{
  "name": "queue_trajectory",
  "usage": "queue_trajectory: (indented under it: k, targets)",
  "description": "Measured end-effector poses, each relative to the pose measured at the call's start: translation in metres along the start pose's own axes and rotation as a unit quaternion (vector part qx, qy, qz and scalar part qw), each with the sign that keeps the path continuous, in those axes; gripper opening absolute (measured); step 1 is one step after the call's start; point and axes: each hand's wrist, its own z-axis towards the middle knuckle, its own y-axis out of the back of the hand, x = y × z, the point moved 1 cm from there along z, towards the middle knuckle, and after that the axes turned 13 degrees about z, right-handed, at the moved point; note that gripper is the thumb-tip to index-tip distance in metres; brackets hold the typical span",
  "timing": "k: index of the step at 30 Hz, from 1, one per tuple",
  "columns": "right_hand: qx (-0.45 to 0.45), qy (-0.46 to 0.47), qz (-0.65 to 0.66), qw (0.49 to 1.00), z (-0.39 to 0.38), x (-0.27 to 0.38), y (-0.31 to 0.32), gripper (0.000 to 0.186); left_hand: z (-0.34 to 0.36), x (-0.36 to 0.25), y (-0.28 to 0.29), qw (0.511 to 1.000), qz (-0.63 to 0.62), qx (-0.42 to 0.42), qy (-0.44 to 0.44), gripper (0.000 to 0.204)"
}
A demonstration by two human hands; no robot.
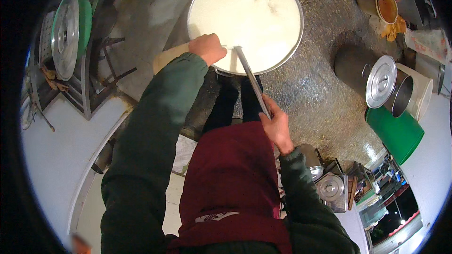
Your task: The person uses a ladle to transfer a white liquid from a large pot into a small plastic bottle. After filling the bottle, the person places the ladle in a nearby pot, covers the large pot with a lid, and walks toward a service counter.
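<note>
A wide round metal pot [302, 23] stands in front of me, filled close to its rim with a creamy white liquid [249, 9]. My right hand [278, 124] is wrapped round a long metal rod [252, 77], which slants up and away from me over the near rim. Its far end meets the white surface. Over the pot's near left edge, my left hand [208, 49] is closed, back of the hand upward. Something pale shows between it and the rod's tip. A beige object [165, 58] lies partly behind my left forearm; whether that hand holds it, I cannot tell.
To the right stand a tall pot with a metal lid [381, 82], a green barrel [395, 134] and a white bucket [420, 91]. A metal rack [87, 80] at left carries a lid and a green basin. More pots stand far off on the wet speckled floor [315, 94].
</note>
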Motion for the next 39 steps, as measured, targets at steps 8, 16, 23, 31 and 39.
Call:
queue_trajectory:
  k: [8,16,23,31,39]
  targets:
    - [-0.023,0.024,-0.002,0.999,-0.073,0.005,0.027,0.064,0.032,-0.028,0.006,0.984,0.169,-0.012,-0.058,0.031]
    - [-0.026,0.100,-0.046,0.994,-0.100,0.008,0.041,0.064,0.041,-0.014,0.041,0.989,0.146,-0.034,-0.017,0.038]
    - [-0.032,0.124,-0.077,0.989,-0.082,0.029,0.050,0.064,0.011,0.019,0.063,0.992,0.047,-0.112,0.033,0.052]
    - [-0.079,0.206,-0.068,0.973,-0.003,0.046,0.032,0.062,-0.053,0.045,0.032,0.926,-0.299,-0.230,0.014,0.051]
    - [-0.093,0.158,-0.110,0.977,0.075,0.073,0.003,0.055,-0.113,0.043,-0.014,0.821,-0.547,-0.147,0.075,0.053]
